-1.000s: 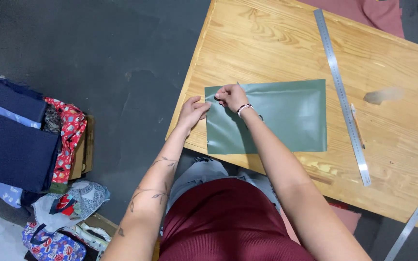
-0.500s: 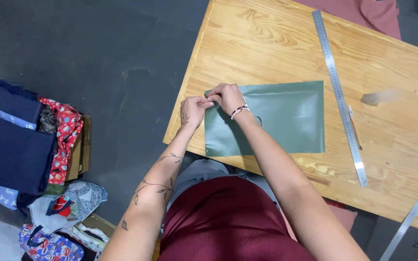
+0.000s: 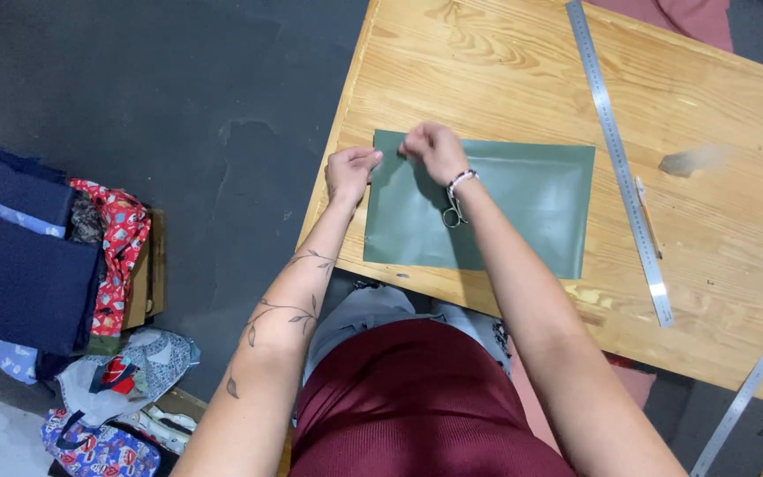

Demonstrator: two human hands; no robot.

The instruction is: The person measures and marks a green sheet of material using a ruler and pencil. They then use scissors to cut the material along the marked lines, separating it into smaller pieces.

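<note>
Both hands, left hand [image 3: 350,170] and right hand [image 3: 433,148], pinch the green sheet's [image 3: 505,208] corner on the wooden worktop [image 3: 505,79], beside a steel ruler [image 3: 618,159].

One green sheet [image 3: 496,208], two steel rulers [image 3: 618,159] [image 3: 748,389], one pair of scissors [image 3: 452,212], one pencil [image 3: 648,216].

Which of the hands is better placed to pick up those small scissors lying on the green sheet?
Probably the right hand: the scissors lie just under its wrist on the green sheet, while the left hand sits at the sheet's far edge.
</note>
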